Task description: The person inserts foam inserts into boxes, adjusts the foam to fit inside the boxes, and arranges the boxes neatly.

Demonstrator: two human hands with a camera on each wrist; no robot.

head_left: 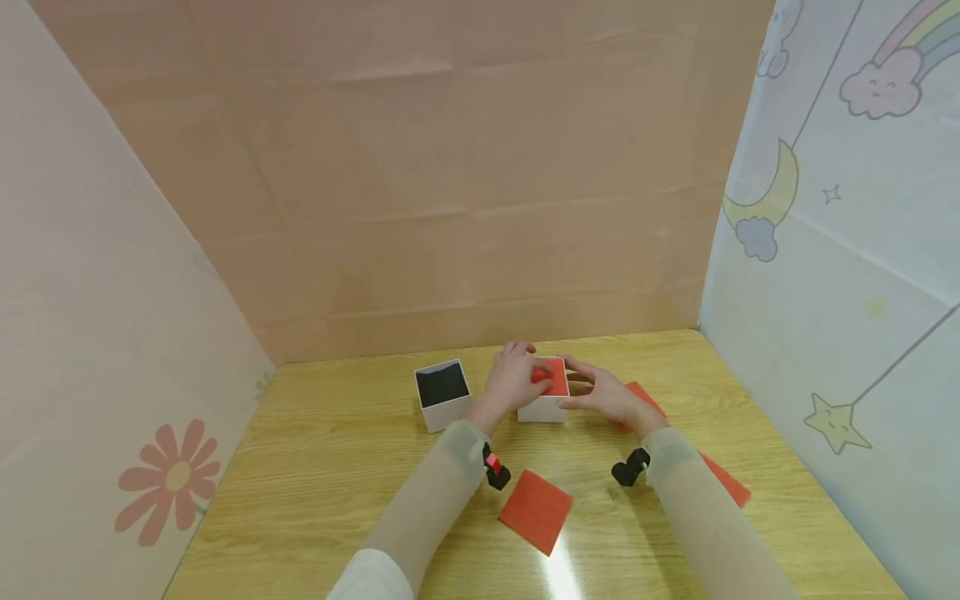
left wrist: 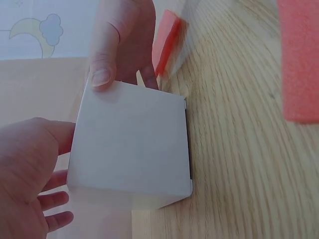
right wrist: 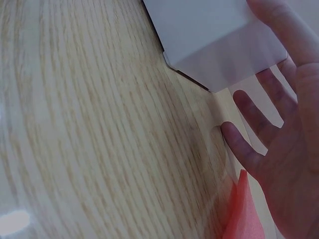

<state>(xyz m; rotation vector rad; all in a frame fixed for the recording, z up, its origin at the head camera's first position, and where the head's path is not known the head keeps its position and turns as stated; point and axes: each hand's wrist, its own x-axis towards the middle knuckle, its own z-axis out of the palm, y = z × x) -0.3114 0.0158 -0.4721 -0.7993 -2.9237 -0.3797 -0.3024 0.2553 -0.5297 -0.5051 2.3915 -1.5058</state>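
Observation:
A white box [head_left: 543, 410] stands upright on the table, with a red foam-like square [head_left: 557, 377] in its open top. My left hand [head_left: 513, 377] reaches over the box's left side, thumb and index fingertips on the red square; its other fingers extend past the far side. At the right side, my right hand [head_left: 606, 395] holds the box, thumb on the near face by the rim and index finger at the far right corner. Its remaining fingers are spread beside the box in the right wrist view. The left wrist view shows the right thumb [left wrist: 101, 75] on the white face.
Left of the hands stands a second white box [head_left: 444, 412] with a black inside. One red square [head_left: 536, 510] lies on the table [head_left: 315, 500] between the forearms. More red pieces lie behind the right hand [head_left: 647, 398] and beside the right sleeve [head_left: 726, 479]. Sheets wall the table's back and sides.

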